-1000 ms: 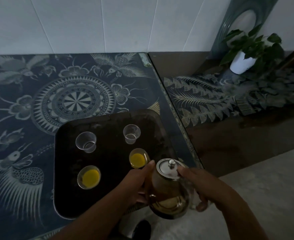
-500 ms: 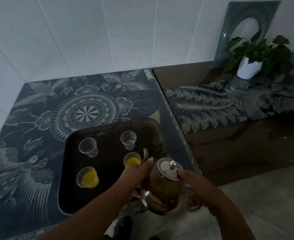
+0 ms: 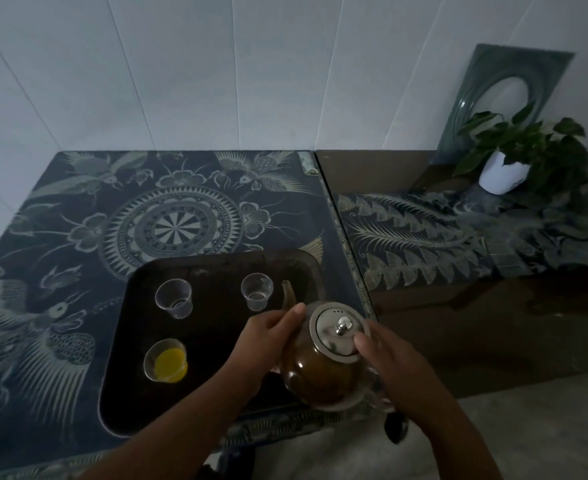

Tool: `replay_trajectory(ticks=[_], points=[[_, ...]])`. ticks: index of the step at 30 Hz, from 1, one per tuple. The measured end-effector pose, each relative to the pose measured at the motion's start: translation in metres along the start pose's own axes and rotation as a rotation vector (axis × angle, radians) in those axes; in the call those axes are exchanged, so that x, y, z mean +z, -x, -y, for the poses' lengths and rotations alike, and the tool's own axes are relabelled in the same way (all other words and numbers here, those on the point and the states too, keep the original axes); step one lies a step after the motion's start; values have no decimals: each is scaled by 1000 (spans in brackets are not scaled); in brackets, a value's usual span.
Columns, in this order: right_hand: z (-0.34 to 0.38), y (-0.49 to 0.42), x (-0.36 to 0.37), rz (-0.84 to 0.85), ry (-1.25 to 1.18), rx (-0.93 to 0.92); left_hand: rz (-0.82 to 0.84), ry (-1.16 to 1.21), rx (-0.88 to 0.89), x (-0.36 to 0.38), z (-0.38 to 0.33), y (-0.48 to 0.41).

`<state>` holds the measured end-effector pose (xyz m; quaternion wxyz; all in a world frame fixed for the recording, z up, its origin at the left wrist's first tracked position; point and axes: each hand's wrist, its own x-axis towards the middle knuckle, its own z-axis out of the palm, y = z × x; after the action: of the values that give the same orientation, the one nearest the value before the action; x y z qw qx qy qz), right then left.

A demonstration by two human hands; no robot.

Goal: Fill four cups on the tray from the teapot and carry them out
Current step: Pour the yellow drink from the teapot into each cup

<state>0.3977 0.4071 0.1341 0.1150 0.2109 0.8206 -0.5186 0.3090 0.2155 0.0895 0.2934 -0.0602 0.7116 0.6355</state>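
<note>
Above tray [image 3: 212,327], teapot [image 3: 323,372] carried farther forward

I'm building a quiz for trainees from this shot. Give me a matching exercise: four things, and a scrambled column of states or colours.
1. near-left cup
2. far-left cup
3. teapot
4. plant pot

a. white
b. held by left hand and right hand
c. holds yellow liquid
d. clear, no yellow in it

Pairs: 1-c, 2-d, 3-b, 4-a
</note>
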Motion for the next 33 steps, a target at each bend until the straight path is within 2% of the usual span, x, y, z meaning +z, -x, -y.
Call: replay_trajectory(ticks=[10,16,21,28,33], points=[[51,-41,7,-22,217,62,100,258,40,-26,1,-42],[84,-66,9,-59,401,67,139,399,-56,-25,10,-68],[106,-87,2,16,561,110,138,511,-136,-14,10,-81],[114,-115,-4,61,632,186,109,633,-236,-4,13,-93],[119,-132,-3,141,674,177,102,660,-262,-3,13,-101]])
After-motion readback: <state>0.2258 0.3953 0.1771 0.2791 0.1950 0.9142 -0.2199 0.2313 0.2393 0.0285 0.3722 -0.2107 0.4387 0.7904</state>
